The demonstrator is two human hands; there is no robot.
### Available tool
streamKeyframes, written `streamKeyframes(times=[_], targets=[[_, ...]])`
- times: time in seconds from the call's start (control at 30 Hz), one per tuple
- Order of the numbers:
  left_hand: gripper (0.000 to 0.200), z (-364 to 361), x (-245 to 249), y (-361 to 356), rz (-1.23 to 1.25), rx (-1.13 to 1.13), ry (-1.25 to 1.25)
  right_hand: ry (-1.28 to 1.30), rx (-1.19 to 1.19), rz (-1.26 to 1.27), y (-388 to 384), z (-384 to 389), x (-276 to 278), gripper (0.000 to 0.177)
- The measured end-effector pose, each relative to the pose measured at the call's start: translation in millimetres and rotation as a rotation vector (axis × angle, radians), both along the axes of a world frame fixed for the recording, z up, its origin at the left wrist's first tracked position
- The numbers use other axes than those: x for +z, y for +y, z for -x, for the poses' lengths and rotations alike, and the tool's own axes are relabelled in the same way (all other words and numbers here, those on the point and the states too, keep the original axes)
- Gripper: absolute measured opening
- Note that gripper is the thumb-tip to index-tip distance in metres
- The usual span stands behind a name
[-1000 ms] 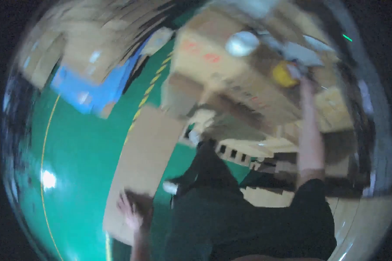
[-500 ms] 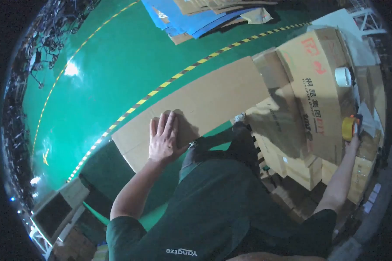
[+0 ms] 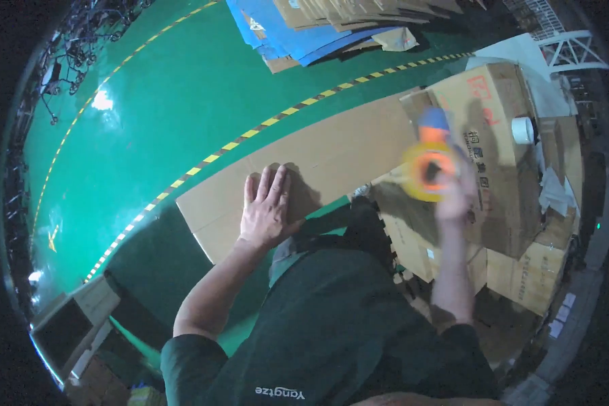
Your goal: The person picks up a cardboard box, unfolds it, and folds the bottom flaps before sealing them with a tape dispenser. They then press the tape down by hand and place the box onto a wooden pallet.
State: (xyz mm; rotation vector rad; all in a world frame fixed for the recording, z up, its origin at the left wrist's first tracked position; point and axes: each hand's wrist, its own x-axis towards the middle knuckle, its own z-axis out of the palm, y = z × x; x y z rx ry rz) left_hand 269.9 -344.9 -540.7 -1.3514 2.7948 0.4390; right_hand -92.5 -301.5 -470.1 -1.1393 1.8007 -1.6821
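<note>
My left hand point(image 3: 266, 208) lies flat on a long brown cardboard piece point(image 3: 338, 145), its fingers stretched and slightly apart. Blurred by motion, my right hand point(image 3: 455, 189) is closed on a tape dispenser point(image 3: 427, 169) with a yellow roll and an orange and blue body. The dispenser is above the right end of the cardboard piece, beside a large printed carton point(image 3: 501, 183). A white tape roll point(image 3: 522, 130) rests on that carton.
Blue and brown cardboard sheets point(image 3: 311, 34) lie stacked on the green floor at the top. Striped tape point(image 3: 271, 122) crosses the floor. More cartons point(image 3: 524, 271) stand at the right, and an open box point(image 3: 68, 331) at the lower left.
My right hand has swung left with the tape dispenser, from the carton's right side to near the cardboard piece. My left hand has shifted slightly right in view, still flat on the cardboard.
</note>
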Motion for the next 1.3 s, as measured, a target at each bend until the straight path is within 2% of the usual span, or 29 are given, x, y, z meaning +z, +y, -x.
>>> streamKeyframes(times=[0.07,0.17,0.27,0.37,0.4,0.47,0.5,0.57,0.6,0.67,0.7,0.77,0.9,0.97,1.17,1.3], targets=[[0.092,0,0,-1,0.033,-0.008,0.007,0.477,0.203,-0.017,-20,-81,-16,0.049],[0.091,0,1,0,0.066,0.001,0.038,0.751,0.305,-0.094,-33,-145,-43,0.055],[0.092,-1,-1,0,0.073,0.011,0.033,0.853,0.355,-0.110,-36,-164,-50,0.059],[0.085,-3,-6,-11,0.102,0.017,0.198,0.903,0.340,-0.128,-36,-168,-48,0.057],[0.077,2,-6,-24,0.115,0.070,0.284,0.909,0.337,-0.130,-35,-169,-47,0.057],[0.046,14,-8,-49,0.154,0.284,0.617,0.920,0.330,-0.149,-36,-171,-48,0.059],[0.042,17,-13,-73,0.107,0.371,0.691,0.918,0.329,-0.152,-35,-171,-48,0.060],[0.023,25,-23,-123,-0.106,0.728,0.974,0.906,0.337,-0.172,-34,-170,-48,0.061],[0.027,26,-27,-137,-0.227,0.764,1.006,0.921,0.345,-0.167,-35,-170,-47,0.061],[0.047,29,-37,-164,-0.741,0.877,1.072,0.944,0.379,-0.173,-36,-169,-45,0.061],[0.051,30,-36,-168,-0.838,0.852,1.098,0.960,0.401,-0.183,-43,-167,-40,0.062],[0.067,23,-36,-166,-1.217,0.726,1.121,0.957,0.463,-0.238,-44,-170,-32,0.065],[0.050,24,-41,-164,-1.375,0.594,1.294,0.990,0.537,-0.346,-65,-166,-17,0.072],[0.032,24,-46,-161,-1.413,0.583,1.370,1.032,0.579,-0.385,-71,-164,-13,0.075],[0.032,24,-52,-164,-1.457,0.641,1.384,1.124,0.617,-0.397,-78,-165,-7,0.075],[0.015,23,-59,-164,-1.496,0.666,1.418,1.106,0.649,-0.473,-75,-168,1,0.077]])
